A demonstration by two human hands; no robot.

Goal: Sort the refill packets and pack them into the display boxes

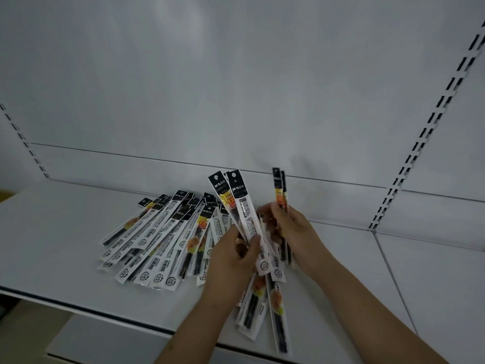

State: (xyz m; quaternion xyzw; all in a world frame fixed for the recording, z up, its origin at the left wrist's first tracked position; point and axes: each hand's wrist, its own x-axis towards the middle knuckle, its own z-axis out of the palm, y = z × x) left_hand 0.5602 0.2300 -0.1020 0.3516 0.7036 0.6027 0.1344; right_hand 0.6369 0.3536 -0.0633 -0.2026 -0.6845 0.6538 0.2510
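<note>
White shelf: two hands gripping packets.

"M&G" on black packet headers; seemingly "360" on round lower seals.

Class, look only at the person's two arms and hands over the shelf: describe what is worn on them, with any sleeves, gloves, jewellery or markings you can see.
The left hand and right hand are bare, with no gloves. Both forearms are uncovered as far as the frame shows; no sleeves, watch, rings or markings are visible. Fingernails appear dark, though the dim picture leaves this uncertain.
</note>
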